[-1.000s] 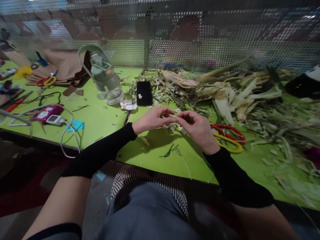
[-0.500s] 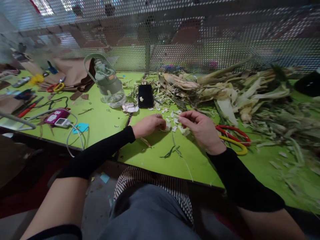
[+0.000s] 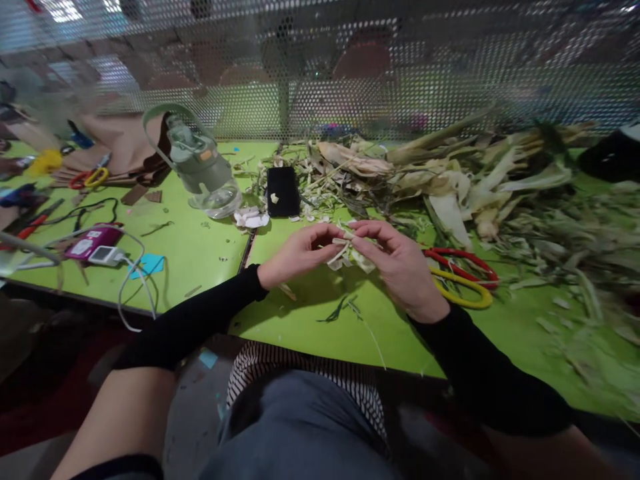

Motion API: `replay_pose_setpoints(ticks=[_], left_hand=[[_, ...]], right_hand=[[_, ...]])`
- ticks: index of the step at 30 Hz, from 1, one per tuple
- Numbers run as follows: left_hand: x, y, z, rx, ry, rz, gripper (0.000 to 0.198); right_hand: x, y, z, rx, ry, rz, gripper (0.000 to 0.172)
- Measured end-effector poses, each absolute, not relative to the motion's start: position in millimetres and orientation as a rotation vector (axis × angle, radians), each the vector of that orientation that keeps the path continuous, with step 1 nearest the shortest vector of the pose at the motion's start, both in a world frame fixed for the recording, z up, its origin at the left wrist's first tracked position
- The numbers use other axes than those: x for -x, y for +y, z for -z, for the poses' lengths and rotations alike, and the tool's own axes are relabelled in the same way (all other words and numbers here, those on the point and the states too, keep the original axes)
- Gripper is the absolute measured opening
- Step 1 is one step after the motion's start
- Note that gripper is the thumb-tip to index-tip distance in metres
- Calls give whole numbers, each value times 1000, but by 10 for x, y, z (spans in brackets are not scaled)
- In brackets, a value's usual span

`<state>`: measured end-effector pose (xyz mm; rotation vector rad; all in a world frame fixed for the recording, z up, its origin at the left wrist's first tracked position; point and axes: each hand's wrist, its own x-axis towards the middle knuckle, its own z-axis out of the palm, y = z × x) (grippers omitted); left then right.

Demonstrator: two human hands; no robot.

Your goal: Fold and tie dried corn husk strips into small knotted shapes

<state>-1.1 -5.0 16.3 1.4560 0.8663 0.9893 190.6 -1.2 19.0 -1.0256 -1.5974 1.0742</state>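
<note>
My left hand [image 3: 307, 252] and my right hand [image 3: 395, 263] meet above the green table [image 3: 295, 319]. Between their fingertips is a pale husk piece [image 3: 345, 241], pinched by both. More pale scraps [image 3: 361, 260] show just under the fingers, partly hidden by them. Red-handled scissors [image 3: 467, 265] with yellow on the near loop lie beside my right wrist. Nearer the table edge rests a thin green strip [image 3: 337, 311].
A black phone [image 3: 283, 192] lies beyond my hands, with a water bottle [image 3: 203, 167] to its left. Dried corn husks [image 3: 445, 180] are heaped at the back right. A purple device [image 3: 93, 243] with a white cable sits at left.
My left hand has lifted from the table scraps and come together with my right hand. A pale piece is now held between them. The view has shifted slightly to the right.
</note>
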Motion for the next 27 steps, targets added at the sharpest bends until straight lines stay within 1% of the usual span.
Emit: replay_pose_setpoints(ticks=[5,11,13,17,23,27], left_hand=[[18,-53,-80,-1414,750,-994,29],[-25,-112,-37,-1335,770,-1068,47],[-36,-125,-30,-1321,782,-1084,50],[-26,-131,-31,-1306,755,-1075,47],[-15,-147,-55,-1234,667,-1097,39],[-16,-159,-70,-1195,672,-1085,42]], right_hand=[[-1920,-29,-193,1011,-1639,-1026,9],[-1923,-78,-189,997,-1746,-895,4],[-1918,-85,-178,986,-1773,-818,4],[-1924,-97,-185,957,-1793,-718,4],[-1984,-73,-220,858,-1440,-825,5],[-1974,-80,-219,862,-1481,-867,7]])
